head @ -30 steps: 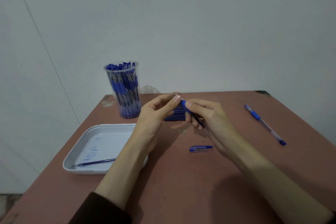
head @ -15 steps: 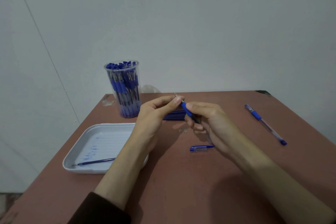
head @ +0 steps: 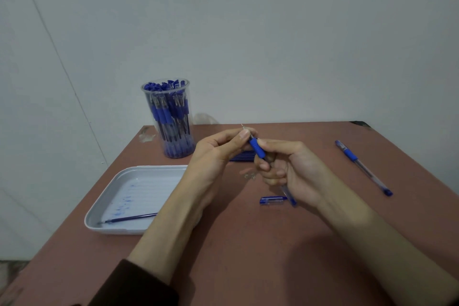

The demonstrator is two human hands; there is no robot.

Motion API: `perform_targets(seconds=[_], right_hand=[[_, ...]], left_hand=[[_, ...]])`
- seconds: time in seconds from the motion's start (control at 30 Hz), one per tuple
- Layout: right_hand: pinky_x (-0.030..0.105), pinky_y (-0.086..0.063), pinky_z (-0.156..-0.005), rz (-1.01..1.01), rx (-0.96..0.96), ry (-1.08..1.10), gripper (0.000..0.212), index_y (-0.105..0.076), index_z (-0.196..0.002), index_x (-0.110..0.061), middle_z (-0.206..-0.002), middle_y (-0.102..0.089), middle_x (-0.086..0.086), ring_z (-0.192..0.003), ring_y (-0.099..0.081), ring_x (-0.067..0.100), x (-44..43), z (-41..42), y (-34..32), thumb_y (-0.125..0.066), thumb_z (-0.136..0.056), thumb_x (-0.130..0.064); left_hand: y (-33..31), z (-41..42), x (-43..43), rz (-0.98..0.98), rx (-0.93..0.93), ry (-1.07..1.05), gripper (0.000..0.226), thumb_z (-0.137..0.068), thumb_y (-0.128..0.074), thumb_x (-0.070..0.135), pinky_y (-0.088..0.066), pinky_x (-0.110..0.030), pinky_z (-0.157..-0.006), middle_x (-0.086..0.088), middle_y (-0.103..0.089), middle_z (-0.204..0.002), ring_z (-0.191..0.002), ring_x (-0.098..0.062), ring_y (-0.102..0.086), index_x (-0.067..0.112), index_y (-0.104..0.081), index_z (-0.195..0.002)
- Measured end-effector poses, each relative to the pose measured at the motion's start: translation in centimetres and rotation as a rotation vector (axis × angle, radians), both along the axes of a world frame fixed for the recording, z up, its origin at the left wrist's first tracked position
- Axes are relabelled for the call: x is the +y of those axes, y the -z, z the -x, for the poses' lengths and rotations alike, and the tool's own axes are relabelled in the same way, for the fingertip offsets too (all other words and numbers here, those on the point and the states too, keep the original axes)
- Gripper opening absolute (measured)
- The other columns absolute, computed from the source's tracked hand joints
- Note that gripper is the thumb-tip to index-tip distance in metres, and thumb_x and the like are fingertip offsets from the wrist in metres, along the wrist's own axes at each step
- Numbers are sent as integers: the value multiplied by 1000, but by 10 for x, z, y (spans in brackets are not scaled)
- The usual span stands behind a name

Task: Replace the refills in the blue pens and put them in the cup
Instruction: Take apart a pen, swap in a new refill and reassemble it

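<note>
The thin metal tip of the pen [head: 257,149] now pokes up past the left fingertips. A second ago it was tucked behind them. The hands have hardly shifted.

The pen is up in the air over the bench [head: 248,256], between the two hands. It lies on a slant. The tip end points up and away, toward the left hand [head: 216,154]. The back end points down toward the person and sticks out under the right hand [head: 298,171].

The right hand is wrapped round the pen's body, just below the blue rubber part. The left hand pinches the tip end with its thumb and first finger. So the left hand is the nearer one for the tip piece. It looks like it is turning that piece while the right hand holds the pen steady. Whether the piece is going on or coming off cannot be told.

The cup [head: 166,91] stands back and to the left, well apart, full of pens. The cap [head: 273,200] lies on the bench near the right hand.
</note>
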State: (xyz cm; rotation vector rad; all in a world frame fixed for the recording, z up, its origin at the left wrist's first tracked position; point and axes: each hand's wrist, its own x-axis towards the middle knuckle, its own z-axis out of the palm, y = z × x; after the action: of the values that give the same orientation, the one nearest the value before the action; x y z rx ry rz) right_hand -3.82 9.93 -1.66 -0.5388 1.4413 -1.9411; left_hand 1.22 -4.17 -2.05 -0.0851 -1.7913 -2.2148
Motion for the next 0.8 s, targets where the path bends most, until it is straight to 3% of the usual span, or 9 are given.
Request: perform_targets(seconds=[0.1,0.2,0.3,0.4,0.47,0.57,0.63,0.73,0.8], right_hand=[[17,-17,-37,-24,34,112,23,-61,-83,-6,-53,-47,2,-38,-25,6,0,6,0,-45,-94,-18],[18,-18,-38,-19,97,269,26,-65,-92,-5,-53,-47,1,-39,-26,7,4,13,1,-42,-97,-15],[21,-18,-40,-53,172,426,26,-67,-94,-5,-55,-48,3,-40,-28,9,8,20,3,-42,-97,-13],[22,-20,-41,-73,180,480,25,-68,-93,-7,-56,-50,3,-41,-31,9,9,23,5,-44,-96,-13],[23,-22,-42,-89,194,478,24,-69,-92,-9,-57,-51,3,-42,-33,10,9,23,6,-46,-96,-14],[24,-28,-46,-182,318,507,18,-72,-91,-15,-60,-55,3,-46,-39,11,9,22,5,-54,-94,-15],[24,-38,-53,-333,582,558,14,-72,-89,-24,-64,-59,-4,-54,-49,9,10,19,6,-60,-91,-18],[27,-45,-72,-600,1029,590,13,-71,-92,-32,-77,-63,-19,-78,-59,6,11,12,8,-62,-88,-23],[29,-45,-79,-637,1127,584,15,-71,-96,-29,-86,-64,-20,-87,-59,7,11,10,8,-62,-87,-22]], left_hand=[[6,4,7,137,3,-23,20,-91,-57,21,-49,-18,-83,2,-72,-94,-94,-9,-66,14,-68,-106],[13,5,9,614,-46,-85,17,-87,-65,32,-49,-20,-81,12,-72,-88,-87,-4,-64,28,-71,-102],[16,-3,11,959,-180,100,31,-76,-74,40,-47,-20,-80,11,-68,-88,-80,-2,-59,26,-72,-104],[14,-8,14,1155,-109,220,22,-76,-76,32,-42,-17,-71,8,-66,-86,-80,-5,-55,24,-74,-97],[15,-5,10,1116,-75,166,17,-77,-76,27,-44,-16,-67,6,-69,-86,-74,-5,-57,23,-74,-94],[15,3,-1,910,-38,-109,8,-79,-74,26,-51,-26,-71,6,-70,-79,-69,-5,-61,24,-69,-84],[12,6,-8,767,-9,-279,11,-79,-74,19,-51,-25,-73,7,-69,-79,-67,-2,-61,26,-67,-85],[9,5,-17,633,-12,-371,14,-78,-74,14,-54,-31,-81,4,-71,-85,-80,-9,-66,22,-69,-88],[9,4,-19,587,-12,-381,16,-77,-75,11,-54,-37,-83,2,-72,-86,-83,-13,-67,23,-69,-87]])
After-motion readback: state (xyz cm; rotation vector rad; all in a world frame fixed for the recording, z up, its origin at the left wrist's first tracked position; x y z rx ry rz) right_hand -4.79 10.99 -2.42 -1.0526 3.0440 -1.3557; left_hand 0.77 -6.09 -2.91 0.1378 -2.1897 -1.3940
